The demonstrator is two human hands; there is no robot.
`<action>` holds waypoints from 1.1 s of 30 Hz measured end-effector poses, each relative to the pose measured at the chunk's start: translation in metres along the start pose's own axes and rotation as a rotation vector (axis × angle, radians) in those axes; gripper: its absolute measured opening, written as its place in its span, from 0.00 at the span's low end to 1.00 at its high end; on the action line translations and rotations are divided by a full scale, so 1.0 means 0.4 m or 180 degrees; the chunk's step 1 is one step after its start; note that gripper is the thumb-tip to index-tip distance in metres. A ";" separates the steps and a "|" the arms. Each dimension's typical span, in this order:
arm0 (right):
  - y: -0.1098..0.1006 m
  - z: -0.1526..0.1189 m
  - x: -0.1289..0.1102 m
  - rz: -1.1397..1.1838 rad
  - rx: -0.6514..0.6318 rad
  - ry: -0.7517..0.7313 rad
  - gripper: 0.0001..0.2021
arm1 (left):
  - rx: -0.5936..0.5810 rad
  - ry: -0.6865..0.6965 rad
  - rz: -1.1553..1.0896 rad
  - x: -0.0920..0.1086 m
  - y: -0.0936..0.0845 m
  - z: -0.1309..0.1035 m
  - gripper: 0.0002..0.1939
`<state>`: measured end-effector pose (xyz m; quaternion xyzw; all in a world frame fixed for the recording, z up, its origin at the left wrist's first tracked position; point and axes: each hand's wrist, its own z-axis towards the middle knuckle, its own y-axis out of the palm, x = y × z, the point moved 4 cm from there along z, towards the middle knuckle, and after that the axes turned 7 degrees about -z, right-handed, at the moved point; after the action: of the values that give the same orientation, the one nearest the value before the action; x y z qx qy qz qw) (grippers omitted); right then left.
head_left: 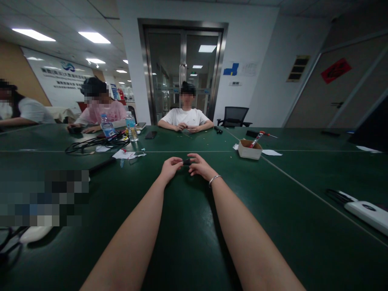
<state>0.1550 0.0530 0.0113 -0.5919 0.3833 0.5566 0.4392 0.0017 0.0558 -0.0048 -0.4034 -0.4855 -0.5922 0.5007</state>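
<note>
my left hand (171, 167) pinches the small black piece (186, 162), can't tell for my right hand (201, 167), so light, steady pressure seems best.

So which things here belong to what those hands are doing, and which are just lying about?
In use, it seems:
small black object
left hand, pinching it
right hand, beside it

Probably just lying about:
two bottles
black cables
phone
open box

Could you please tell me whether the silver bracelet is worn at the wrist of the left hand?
No, the silver bracelet is worn at the wrist of the right hand.
</note>
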 end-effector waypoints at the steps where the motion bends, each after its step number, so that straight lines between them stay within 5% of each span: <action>1: 0.000 -0.001 -0.002 0.0043 0.0003 -0.0019 0.22 | 0.0002 -0.0008 -0.0022 0.000 0.000 0.000 0.13; 6: 0.001 0.000 0.004 -0.0160 0.0067 0.0256 0.10 | 0.0033 -0.0022 -0.0031 0.000 0.001 0.000 0.13; 10: 0.000 -0.002 -0.002 0.0093 0.0134 0.0047 0.18 | 0.0041 -0.0046 -0.0073 -0.001 0.000 0.000 0.14; 15: -0.003 -0.001 0.006 0.0005 0.0219 0.0172 0.09 | 0.0046 -0.0062 -0.0083 -0.004 0.000 0.002 0.14; 19: -0.010 0.002 0.006 0.0155 0.0402 0.0007 0.17 | 0.0102 -0.0111 -0.0105 -0.003 0.000 0.002 0.14; 24: -0.009 0.011 0.017 0.0035 0.0326 0.0208 0.08 | 0.0075 -0.0091 -0.0046 0.003 0.001 -0.003 0.13; 33: -0.008 0.005 0.011 0.0118 0.0311 0.0095 0.09 | 0.0194 -0.0180 -0.0086 -0.002 0.001 0.003 0.11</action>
<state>0.1577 0.0559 0.0072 -0.5708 0.4274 0.5364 0.4515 0.0022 0.0572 -0.0051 -0.3980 -0.5228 -0.5723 0.4908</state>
